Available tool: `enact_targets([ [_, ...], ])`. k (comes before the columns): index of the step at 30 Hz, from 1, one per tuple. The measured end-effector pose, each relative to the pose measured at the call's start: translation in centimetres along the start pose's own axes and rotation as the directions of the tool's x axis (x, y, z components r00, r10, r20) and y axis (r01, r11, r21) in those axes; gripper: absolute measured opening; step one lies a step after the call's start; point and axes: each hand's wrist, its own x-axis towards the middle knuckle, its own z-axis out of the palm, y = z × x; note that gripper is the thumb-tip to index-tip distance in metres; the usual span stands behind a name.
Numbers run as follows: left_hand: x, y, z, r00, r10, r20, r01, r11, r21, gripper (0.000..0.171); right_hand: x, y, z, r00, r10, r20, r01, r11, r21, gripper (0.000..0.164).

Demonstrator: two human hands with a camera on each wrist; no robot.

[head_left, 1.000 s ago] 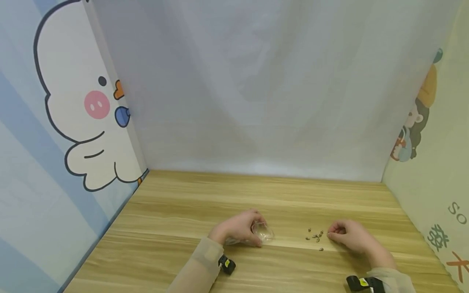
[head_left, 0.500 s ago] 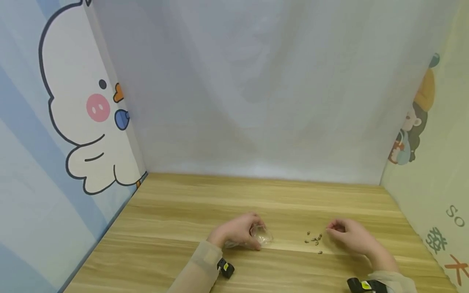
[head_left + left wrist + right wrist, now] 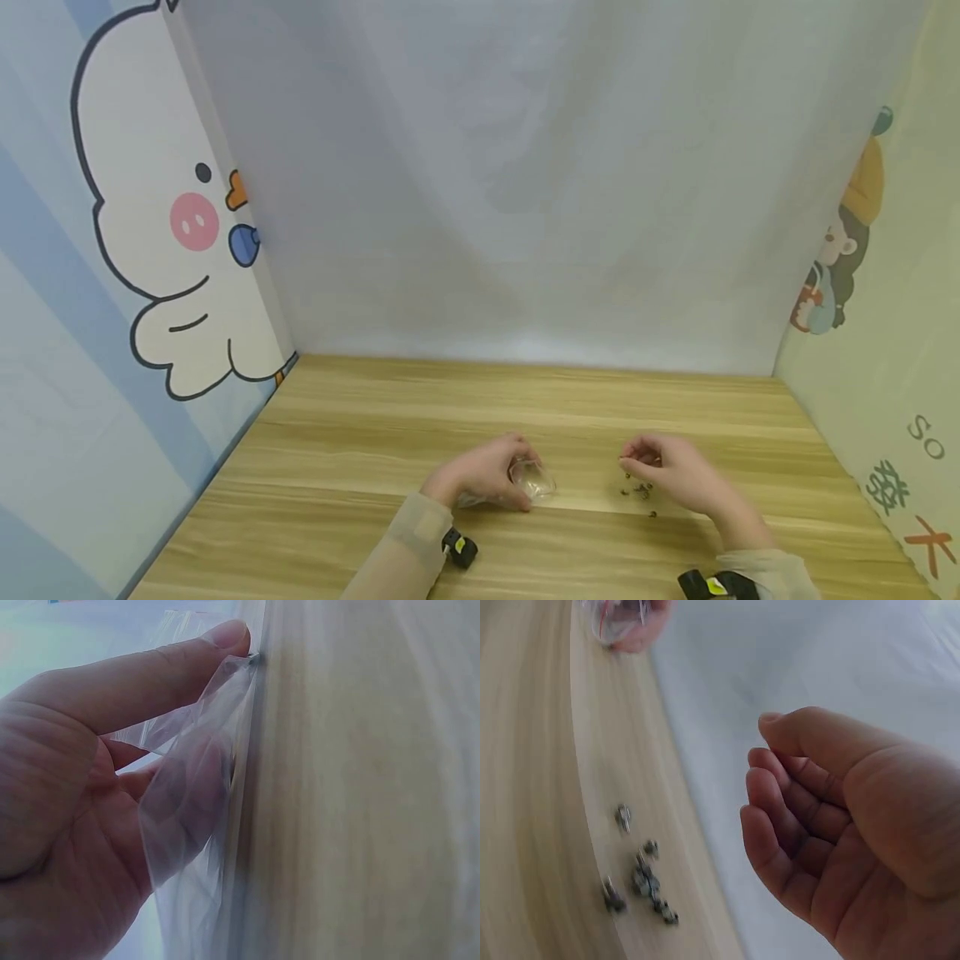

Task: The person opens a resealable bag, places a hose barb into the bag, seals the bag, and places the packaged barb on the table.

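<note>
Several small metal pieces [image 3: 642, 882] lie in a loose scatter on the wood-grain surface [image 3: 375, 417], apart from the clear plastic bag [image 3: 536, 483]. From my remote seat I see the left hand [image 3: 486, 475] gripping that bag low against the surface, between thumb and curled fingers. The right hand [image 3: 675, 473] hovers just over the scatter, fingers bent inward and thumb close to them; I cannot tell whether anything is pinched at its tips.
</note>
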Motion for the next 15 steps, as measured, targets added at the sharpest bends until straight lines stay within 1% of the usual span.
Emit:
enact_targets([
  [6,0.1,0.1,0.0,1.000,0.016,0.007,-0.017,0.999,0.029,0.055,1.3,-1.7,2.1,0.998,-0.053,0.042,0.052,0.998,0.033,0.014],
  [11,0.1,0.1,0.0,1.000,0.009,0.005,-0.008,1.000,-0.005,0.055,2.3,-2.7,3.7,0.993,-0.107,0.054,0.105,0.994,0.037,0.011],
  [15,0.2,0.1,0.0,1.000,0.004,0.004,-0.004,1.000,-0.002,0.055,2.9,-3.0,4.5,0.991,-0.122,0.058,0.121,0.992,0.027,0.009],
])
